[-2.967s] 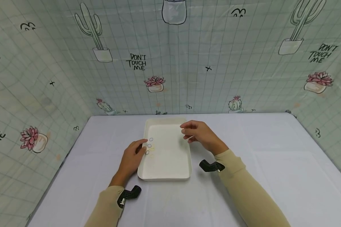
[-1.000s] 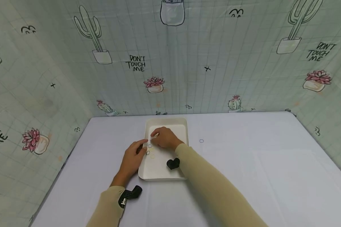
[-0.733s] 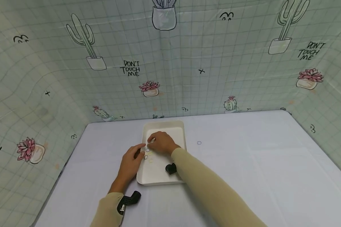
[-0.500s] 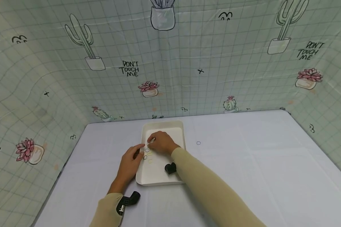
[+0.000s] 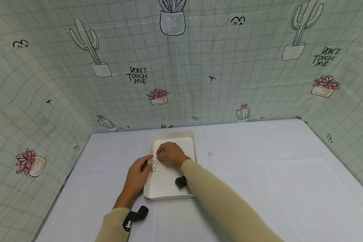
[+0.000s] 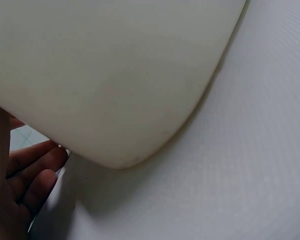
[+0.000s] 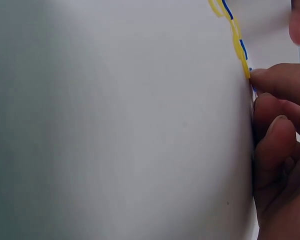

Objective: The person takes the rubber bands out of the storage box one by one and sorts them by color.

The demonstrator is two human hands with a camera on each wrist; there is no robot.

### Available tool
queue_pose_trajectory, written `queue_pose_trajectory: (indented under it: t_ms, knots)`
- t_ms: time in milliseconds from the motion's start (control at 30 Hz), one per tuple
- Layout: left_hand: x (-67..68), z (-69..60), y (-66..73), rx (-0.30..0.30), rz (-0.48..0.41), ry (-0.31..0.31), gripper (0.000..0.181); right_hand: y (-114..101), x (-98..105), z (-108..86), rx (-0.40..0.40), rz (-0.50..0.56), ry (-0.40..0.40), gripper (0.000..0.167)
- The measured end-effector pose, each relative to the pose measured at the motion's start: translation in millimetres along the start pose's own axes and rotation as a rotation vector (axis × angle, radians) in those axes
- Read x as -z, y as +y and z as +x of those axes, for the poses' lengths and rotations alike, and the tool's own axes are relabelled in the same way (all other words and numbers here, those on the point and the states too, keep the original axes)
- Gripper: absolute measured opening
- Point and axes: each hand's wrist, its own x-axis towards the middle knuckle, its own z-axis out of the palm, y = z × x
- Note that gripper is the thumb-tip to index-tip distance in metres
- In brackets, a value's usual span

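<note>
A shallow white tray (image 5: pixel 163 189) lies on the table with several thin blue and yellow rubber bands near its left side. My left hand (image 5: pixel 136 176) holds the tray's left rim, thumb and index finger over the edge; the left wrist view shows other fingers curled beside its outer wall. My right hand (image 5: pixel 171 154) reaches into the tray and pinches a blue rubber band (image 5: pixel 156 157) by the left wall. Nearer to me lie more dark bands (image 5: pixel 153 169) and a yellow band (image 5: pixel 159 173). In the right wrist view, yellow bands (image 7: pixel 236 42) lie just beyond the right fingertips.
One blue band (image 5: pixel 210 154) lies on the white-covered table (image 5: pixel 260 174), right of the tray. Behind and at both sides hangs a checked cloth (image 5: pixel 193 50) printed with cacti. A black camera mount (image 5: pixel 136 215) is strapped to each wrist.
My right hand has moved left from the tray's right rim to the bands at the left wall. A band now shows on the table. The left hand has stayed at the rim.
</note>
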Motion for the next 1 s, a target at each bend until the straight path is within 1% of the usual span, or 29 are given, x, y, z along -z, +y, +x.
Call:
queue_pose_trajectory:
  t_ms: [167,300,533,700,800,1000]
  knots:
    - [0.1,0.0,-0.5,-0.011,-0.009,-0.002,0.036,0.7,-1.5,1.2,-0.013,0.004,0.016,0.009]
    - [-0.5,-0.3,-0.9,-0.007,-0.009,-0.004,0.036,2.2,-4.0,2.3,-0.03,-0.002,0.019,0.009]
    - [-1.1,-0.9,-3.0,-0.006,-0.005,0.001,0.036,1.1,-3.4,1.7,-0.027,-0.007,0.034,0.005]
    - [-1.1,-0.9,-3.8,-0.005,-0.012,-0.001,0.035,0.7,-2.2,1.0,-0.034,-0.008,0.04,0.007]
    - [-0.9,-1.2,-3.6,-0.011,-0.014,-0.002,0.035,1.6,-3.2,1.0,-0.044,0.001,0.037,0.006]
    - [-0.8,-1.1,-1.7,-0.026,-0.015,0.004,0.035,0.9,-5.7,1.8,-0.033,-0.017,0.038,0.01]
